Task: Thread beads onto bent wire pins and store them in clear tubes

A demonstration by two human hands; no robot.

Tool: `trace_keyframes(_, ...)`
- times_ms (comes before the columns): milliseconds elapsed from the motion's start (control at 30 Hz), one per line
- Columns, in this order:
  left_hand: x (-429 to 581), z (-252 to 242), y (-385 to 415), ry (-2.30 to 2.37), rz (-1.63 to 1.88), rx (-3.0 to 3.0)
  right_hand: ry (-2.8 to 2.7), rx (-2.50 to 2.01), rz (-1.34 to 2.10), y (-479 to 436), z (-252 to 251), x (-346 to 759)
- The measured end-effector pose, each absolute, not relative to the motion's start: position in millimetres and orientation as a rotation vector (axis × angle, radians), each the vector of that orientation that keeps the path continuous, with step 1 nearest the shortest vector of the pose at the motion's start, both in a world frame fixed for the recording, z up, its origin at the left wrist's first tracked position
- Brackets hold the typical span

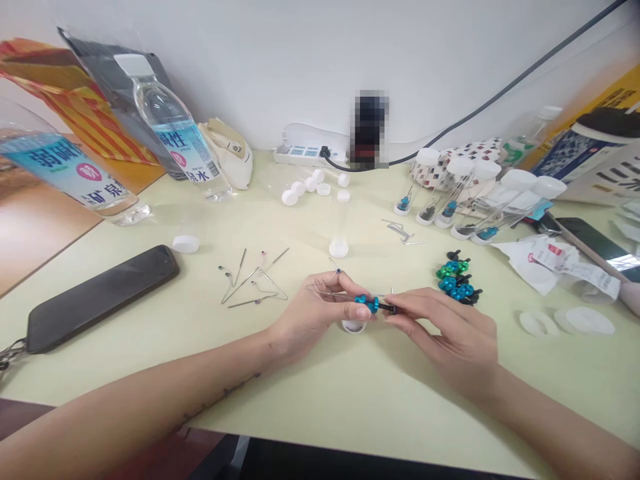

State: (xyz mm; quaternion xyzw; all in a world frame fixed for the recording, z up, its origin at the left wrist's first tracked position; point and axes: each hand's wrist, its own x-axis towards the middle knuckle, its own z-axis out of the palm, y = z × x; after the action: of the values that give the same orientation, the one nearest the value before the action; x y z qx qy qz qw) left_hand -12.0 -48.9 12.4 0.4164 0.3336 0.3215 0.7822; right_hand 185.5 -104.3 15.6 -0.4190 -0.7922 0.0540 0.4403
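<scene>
My left hand [313,310] is closed, pinching a blue metal fitting [367,305] between thumb and fingers. Bent thin metal wire [325,291] also runs through that hand's fingers. A black screw [387,307] sticks out of the fitting's right side, and the closed fingertips of my right hand [450,333] grip its end. Under the hands, a white round cap [354,327] is partly hidden. Several bent metal wires with small coloured ends [257,283] lie left of my hands. To the right is a pile of blue and green fittings with black screws [456,279].
Clear tubes with white caps [457,167] stand at the back right, several holding fittings. Small hex keys [400,231] lie before them. A capped tube [339,248] stands mid-table. A black phone [103,297] and water bottles [175,133] are left; a power strip [300,155] sits by the wall.
</scene>
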Motion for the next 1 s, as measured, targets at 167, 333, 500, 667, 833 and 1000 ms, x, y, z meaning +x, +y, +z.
trace_keyframes(167, -13.2, 13.2, -48.6, 0.705, 0.698, 0.978, -1.928, -1.091, 0.204, -105.3, 12.3, 184.4)
trace_keyframes(333, -14.0, 15.2, -48.4, 0.748, 0.687, 1.022, -1.916, -1.212, 0.313, -106.9, 7.5, 185.3)
trace_keyframes(500, -14.3, 15.7, -49.0, 0.766, 0.668, 1.049, -1.83, -1.232, 0.687, -108.0, 3.2, 188.4)
trace_keyframes(667, -13.6, 15.6, -50.3, 0.751, 0.638, 1.062, -1.745, -1.219, 0.838, -107.5, 5.4, 186.9)
trace_keyframes(833, -12.7, 14.8, -50.4, 0.756, 0.643, 1.037, -1.704, -1.226, 0.881, -107.7, 8.3, 185.2)
trace_keyframes(1000, -14.0, 14.4, -47.2, 0.776, 0.693, 0.988, -1.776, -1.239, 0.805, -107.7, 6.7, 183.1)
